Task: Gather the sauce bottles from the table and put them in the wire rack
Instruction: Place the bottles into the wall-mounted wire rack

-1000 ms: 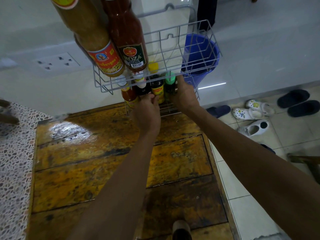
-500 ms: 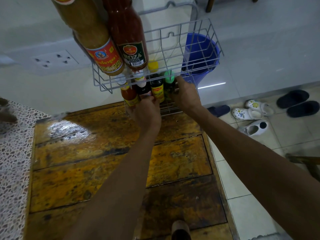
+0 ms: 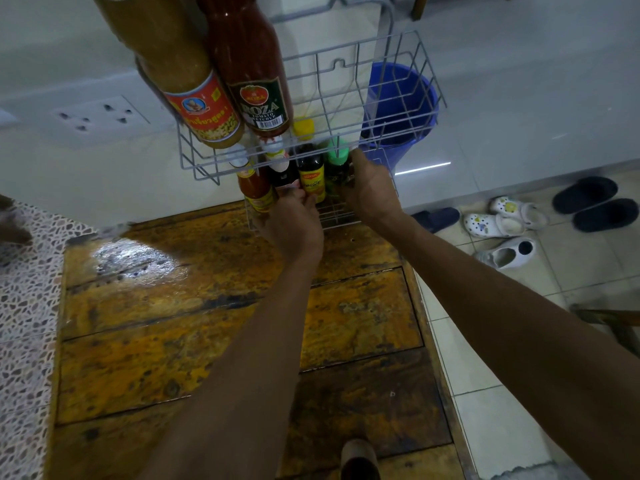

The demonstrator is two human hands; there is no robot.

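**In the wire rack's lower tier: both hands at the bottles**

In the wire rack (image 3: 346, 98), the left hand (image 3: 294, 223) curled its fingers round the upright dark bottle (image 3: 282, 173), left of the yellow-capped bottle (image 3: 311, 174). Rightward, the right hand (image 3: 370, 192) wrapped the green-capped bottle (image 3: 337, 155), axis upright, directly beyond its fingers.

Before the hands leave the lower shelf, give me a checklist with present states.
1. Small bottles upright in the grey wire rack: ok.
2. Left hand at the dark pink-labelled bottle: ok; grip cannot tell.
3. Right hand against the green-capped dark bottle: ok; grip cannot tell.
4. Two large bottles standing on the upper shelf: ok.
5. Worn wooden table free of sauce bottles: ok.
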